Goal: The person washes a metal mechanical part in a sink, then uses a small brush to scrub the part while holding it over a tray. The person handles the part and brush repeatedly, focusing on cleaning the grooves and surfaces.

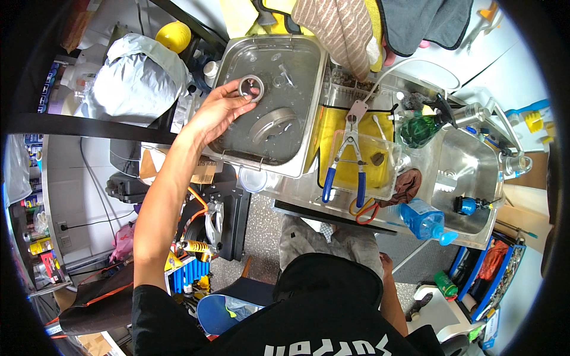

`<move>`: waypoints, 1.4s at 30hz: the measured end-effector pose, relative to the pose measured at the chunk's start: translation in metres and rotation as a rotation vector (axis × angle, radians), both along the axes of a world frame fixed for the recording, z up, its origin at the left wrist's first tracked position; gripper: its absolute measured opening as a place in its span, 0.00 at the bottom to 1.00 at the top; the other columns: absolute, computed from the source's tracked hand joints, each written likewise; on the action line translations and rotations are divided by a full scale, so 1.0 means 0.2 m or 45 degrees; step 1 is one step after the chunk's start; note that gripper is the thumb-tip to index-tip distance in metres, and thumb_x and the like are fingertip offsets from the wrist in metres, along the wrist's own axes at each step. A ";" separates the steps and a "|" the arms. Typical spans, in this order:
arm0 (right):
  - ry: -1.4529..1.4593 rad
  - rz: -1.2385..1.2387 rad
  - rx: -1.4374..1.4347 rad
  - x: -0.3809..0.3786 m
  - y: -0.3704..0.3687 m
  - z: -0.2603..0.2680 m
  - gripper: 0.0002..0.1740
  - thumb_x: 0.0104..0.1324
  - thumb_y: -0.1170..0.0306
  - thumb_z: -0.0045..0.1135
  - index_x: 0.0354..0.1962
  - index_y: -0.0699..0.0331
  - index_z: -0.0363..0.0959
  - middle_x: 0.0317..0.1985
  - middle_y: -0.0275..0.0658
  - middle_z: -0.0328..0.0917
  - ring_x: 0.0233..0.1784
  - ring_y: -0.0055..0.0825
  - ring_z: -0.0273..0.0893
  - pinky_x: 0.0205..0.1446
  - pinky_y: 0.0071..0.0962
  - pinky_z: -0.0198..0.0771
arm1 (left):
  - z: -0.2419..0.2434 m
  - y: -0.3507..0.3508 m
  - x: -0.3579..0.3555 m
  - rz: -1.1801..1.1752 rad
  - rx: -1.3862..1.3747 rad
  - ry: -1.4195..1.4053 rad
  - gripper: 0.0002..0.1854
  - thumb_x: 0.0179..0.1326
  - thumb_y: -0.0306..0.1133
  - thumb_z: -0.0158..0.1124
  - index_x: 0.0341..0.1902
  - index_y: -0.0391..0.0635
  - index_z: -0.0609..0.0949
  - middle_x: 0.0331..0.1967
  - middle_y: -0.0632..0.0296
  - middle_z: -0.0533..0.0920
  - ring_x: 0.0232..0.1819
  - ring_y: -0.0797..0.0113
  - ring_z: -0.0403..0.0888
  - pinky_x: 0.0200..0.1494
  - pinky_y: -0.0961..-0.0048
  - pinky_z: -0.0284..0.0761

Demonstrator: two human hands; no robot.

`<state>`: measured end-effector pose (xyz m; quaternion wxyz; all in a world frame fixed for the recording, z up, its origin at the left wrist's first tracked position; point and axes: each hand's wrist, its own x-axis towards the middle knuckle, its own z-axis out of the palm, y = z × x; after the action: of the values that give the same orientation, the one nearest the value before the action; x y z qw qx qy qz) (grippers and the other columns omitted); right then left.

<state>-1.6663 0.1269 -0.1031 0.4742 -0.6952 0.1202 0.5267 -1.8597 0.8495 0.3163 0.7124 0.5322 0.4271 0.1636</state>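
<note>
Held between the fingers of my left hand (225,102) is a metal ring (241,86), raised over a steel basin of liquid (317,107). A curved metal part (272,124) and small clear pieces (286,75) lie in the basin. My right hand (386,262) hangs low beside my leg, partly hidden, so its fingers cannot be made out. Right of the basin, blue-handled pliers (352,147) lie across a clear plastic tray (387,193) on a yellow cloth (327,129).
Scissors (366,212), a brown rag (406,187), a bottle of blue liquid (421,218) and a green spray bottle (418,130) stand or lie by the steel sink (467,167). Towels (331,26) hang behind. A dark shelf frame (89,127) borders the left.
</note>
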 end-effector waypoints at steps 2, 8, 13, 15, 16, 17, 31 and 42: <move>-0.040 0.044 0.141 0.00 0.00 0.00 0.13 0.76 0.75 0.54 0.52 0.70 0.83 0.46 0.39 0.89 0.46 0.28 0.85 0.53 0.30 0.80 | 0.01 -0.01 0.00 -0.015 -0.066 -0.027 0.21 0.76 0.18 0.59 0.70 0.36 0.78 0.59 0.56 0.86 0.60 0.64 0.86 0.68 0.72 0.83; -0.109 0.112 0.093 0.00 -0.03 -0.05 0.14 0.74 0.75 0.54 0.51 0.68 0.84 0.44 0.36 0.88 0.46 0.25 0.84 0.53 0.27 0.78 | -0.06 -0.01 0.00 -0.010 0.092 0.108 0.18 0.76 0.18 0.57 0.67 0.35 0.80 0.56 0.55 0.87 0.49 0.67 0.88 0.54 0.76 0.86; -0.139 0.112 0.106 -0.01 -0.06 -0.12 0.14 0.74 0.72 0.56 0.50 0.68 0.86 0.44 0.34 0.89 0.45 0.23 0.83 0.52 0.26 0.77 | -0.09 -0.01 0.04 -0.141 0.548 0.479 0.11 0.78 0.26 0.57 0.53 0.36 0.86 0.34 0.59 0.90 0.24 0.78 0.78 0.27 0.78 0.77; -0.169 0.142 -0.034 -0.01 -0.07 -0.12 0.14 0.74 0.72 0.56 0.50 0.68 0.86 0.45 0.35 0.89 0.44 0.23 0.83 0.52 0.26 0.77 | -0.07 -0.02 0.06 -0.117 0.576 0.522 0.16 0.80 0.35 0.57 0.42 0.36 0.87 0.27 0.59 0.89 0.20 0.78 0.77 0.22 0.76 0.75; -0.171 0.138 0.083 -0.01 -0.07 -0.12 0.14 0.74 0.71 0.56 0.50 0.68 0.85 0.45 0.35 0.89 0.45 0.23 0.83 0.52 0.26 0.77 | -0.06 -0.02 0.06 -0.126 0.522 0.498 0.17 0.81 0.37 0.57 0.42 0.36 0.87 0.27 0.58 0.89 0.20 0.77 0.78 0.23 0.75 0.76; -0.162 0.124 0.091 -0.01 -0.07 -0.11 0.15 0.73 0.71 0.56 0.50 0.68 0.85 0.45 0.35 0.89 0.45 0.24 0.83 0.53 0.27 0.77 | -0.04 -0.02 0.07 -0.120 0.464 0.494 0.19 0.81 0.40 0.56 0.41 0.36 0.87 0.26 0.57 0.89 0.21 0.77 0.79 0.24 0.75 0.77; -0.230 0.305 -0.003 0.02 -0.08 -0.12 0.17 0.75 0.68 0.58 0.54 0.68 0.85 0.47 0.38 0.90 0.48 0.26 0.84 0.56 0.29 0.77 | -0.07 0.00 0.00 -0.033 0.283 0.152 0.18 0.80 0.30 0.52 0.61 0.28 0.80 0.53 0.46 0.89 0.51 0.60 0.91 0.54 0.69 0.87; -0.168 0.174 -0.017 0.03 -0.12 -0.22 0.14 0.74 0.72 0.58 0.52 0.67 0.86 0.45 0.36 0.90 0.46 0.24 0.84 0.55 0.26 0.78 | -0.18 -0.02 0.02 -0.381 1.542 0.957 0.14 0.67 0.26 0.67 0.55 0.39 0.86 0.41 0.37 0.88 0.47 0.36 0.88 0.52 0.51 0.83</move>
<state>-1.6602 0.1023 -0.1474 0.4393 -0.7382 0.0444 0.5100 -1.8566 0.8449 0.2806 0.1128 0.9060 0.4003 0.0783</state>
